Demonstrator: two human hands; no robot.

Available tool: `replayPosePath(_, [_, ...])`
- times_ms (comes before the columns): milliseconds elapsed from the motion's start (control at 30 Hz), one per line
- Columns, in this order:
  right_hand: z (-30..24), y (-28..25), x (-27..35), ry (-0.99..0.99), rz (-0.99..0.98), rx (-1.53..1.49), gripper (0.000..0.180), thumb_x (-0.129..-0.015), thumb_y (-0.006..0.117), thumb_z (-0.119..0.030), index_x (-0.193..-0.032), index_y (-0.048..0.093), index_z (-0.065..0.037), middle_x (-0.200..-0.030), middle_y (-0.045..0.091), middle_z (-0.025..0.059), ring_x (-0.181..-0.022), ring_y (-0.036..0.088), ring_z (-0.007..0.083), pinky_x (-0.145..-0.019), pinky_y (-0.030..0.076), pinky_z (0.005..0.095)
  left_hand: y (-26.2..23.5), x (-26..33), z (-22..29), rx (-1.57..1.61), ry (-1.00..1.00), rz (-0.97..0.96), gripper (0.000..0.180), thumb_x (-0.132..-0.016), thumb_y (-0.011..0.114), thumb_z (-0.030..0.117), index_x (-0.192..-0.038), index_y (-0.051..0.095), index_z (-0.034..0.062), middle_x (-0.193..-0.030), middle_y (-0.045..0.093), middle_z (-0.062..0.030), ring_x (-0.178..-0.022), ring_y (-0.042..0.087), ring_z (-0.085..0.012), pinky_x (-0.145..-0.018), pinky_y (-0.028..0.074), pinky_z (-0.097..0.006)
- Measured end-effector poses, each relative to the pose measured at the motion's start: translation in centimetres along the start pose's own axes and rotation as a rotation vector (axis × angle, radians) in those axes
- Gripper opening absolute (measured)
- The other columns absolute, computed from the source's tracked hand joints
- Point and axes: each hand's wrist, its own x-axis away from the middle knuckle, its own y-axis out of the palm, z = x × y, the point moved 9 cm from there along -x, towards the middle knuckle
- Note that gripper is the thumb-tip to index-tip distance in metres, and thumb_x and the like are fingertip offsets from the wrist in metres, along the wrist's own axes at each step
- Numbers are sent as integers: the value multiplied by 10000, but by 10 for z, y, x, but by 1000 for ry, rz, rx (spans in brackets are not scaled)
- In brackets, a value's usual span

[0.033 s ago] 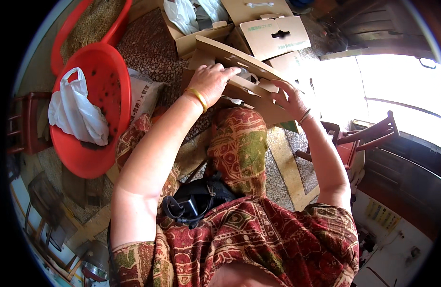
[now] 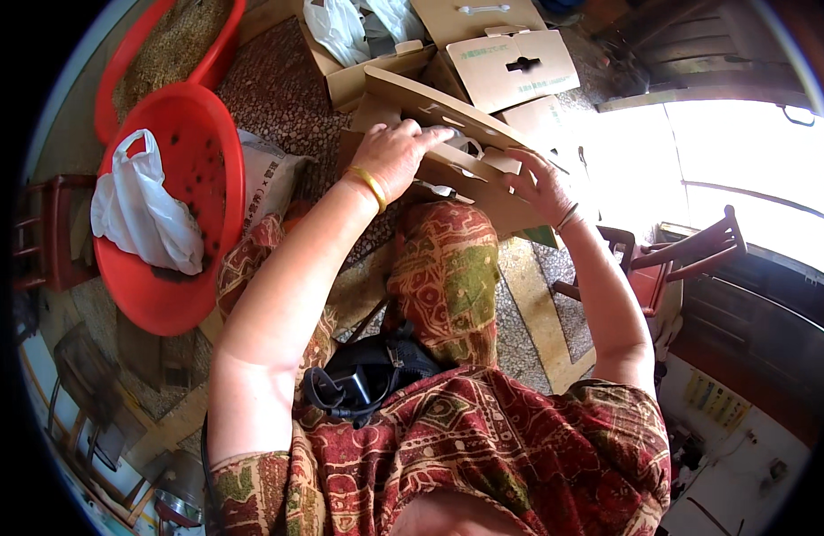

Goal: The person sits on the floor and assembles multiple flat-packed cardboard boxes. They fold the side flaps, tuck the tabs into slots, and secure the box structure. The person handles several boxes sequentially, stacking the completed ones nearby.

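Observation:
In front of my knees stands a brown cardboard box, its two long top flaps raised and a gap between them. White plastic shows inside that gap. My left hand, with a yellow bangle at the wrist, grips the near flap's left end, its index finger reaching over the opening. At the right end, my right hand holds the flaps with bent fingers and wears a thin dark band. A white plastic handle sits on the box's near side.
More cardboard boxes stand behind, one holding white plastic bags. To the left, a red basin carries a white bag; another red basin contains grain-like material. A printed sack lies beside them. A reddish stool is at right.

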Motion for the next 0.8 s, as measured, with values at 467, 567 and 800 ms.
replayPosePath(467, [18, -26, -42, -44, 237, 41, 294, -774, 652, -191, -1058, 613, -126, -1002, 564, 125, -903, 559, 275, -792, 466, 352, 18, 2, 12, 41, -28, -307, 417, -777, 589, 143, -1184, 500, 131, -921, 627, -101, -846, 597, -279, -776, 463, -397])
replayPosePath(567, [29, 25, -43, -17, -131, -83, 434, -753, 684, -298, -1138, 569, -133, -1139, 536, 132, -1045, 525, 291, -908, 431, 355, 14, 7, 14, 60, -24, -304, 399, -779, 597, 156, -1166, 510, 119, -928, 623, -113, -871, 592, -284, -786, 465, -398])
replayPosePath(800, [49, 98, -40, 10, -437, 84, 784, -641, 726, -458, -1302, 406, -184, -1373, 302, 162, -1267, 288, 345, -1036, 280, 417, 11, 23, 25, 87, -34, -314, 361, -778, 576, 124, -1132, 511, 89, -962, 612, -128, -899, 583, -290, -796, 471, -379])
